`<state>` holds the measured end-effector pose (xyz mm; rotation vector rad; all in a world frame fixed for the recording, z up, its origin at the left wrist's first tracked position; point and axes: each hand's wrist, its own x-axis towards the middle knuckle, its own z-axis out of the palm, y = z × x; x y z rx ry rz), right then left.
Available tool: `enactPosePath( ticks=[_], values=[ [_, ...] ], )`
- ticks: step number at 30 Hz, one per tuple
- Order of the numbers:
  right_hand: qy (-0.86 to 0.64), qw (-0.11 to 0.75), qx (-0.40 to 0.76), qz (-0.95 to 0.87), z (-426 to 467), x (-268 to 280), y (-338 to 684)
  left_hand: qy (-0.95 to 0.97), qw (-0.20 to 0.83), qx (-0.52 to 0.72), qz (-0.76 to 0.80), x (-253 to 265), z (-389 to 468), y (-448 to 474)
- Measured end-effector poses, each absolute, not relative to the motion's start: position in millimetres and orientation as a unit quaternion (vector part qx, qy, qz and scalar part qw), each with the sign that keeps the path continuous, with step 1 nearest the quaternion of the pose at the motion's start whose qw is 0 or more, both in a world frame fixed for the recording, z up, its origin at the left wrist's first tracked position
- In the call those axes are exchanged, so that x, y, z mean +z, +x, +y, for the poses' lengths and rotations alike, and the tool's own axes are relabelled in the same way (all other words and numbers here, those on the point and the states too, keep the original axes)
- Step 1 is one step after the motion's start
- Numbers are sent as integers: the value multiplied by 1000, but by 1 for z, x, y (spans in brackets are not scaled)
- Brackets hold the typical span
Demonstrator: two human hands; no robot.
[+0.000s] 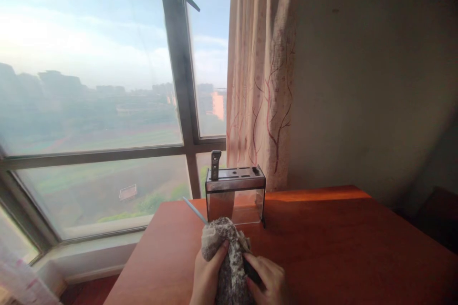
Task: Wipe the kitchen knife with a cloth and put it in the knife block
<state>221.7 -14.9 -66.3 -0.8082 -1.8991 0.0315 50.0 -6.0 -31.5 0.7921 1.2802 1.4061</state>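
A grey and off-white fluffy cloth [229, 257] is bunched around the middle of a slim black-handled tool. Its narrow grey blade or rod [195, 209] sticks out of the cloth to the upper left; whether it is a knife or a sharpening steel I cannot tell. My left hand [209, 271] is closed on the cloth, thumb pressed on top. My right hand [266, 276] wraps round the black handle [252, 271], close against the cloth. Just beyond stands a knife block [236, 182] with clear sides and a slotted metal top, one wide-bladed knife [215, 164] upright in its left end.
The reddish-brown wooden table [322, 248] spreads under my hands and to the right. A large window [89, 81] with a grey frame rises behind on the left. A beige curtain [261, 81] hangs behind the knife block, beside a plain wall [358, 81].
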Motion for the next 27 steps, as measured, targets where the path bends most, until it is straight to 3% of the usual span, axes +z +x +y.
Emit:
enactPosePath(
  ticks=[16,27],
  values=[
    [-393,514,248,-721,-18,-44,231,411,452,592,526,-14,-18,54],
    [-424,469,581,-512,-15,-65,227,266,554,646,454,-18,-15,56]
  ],
)
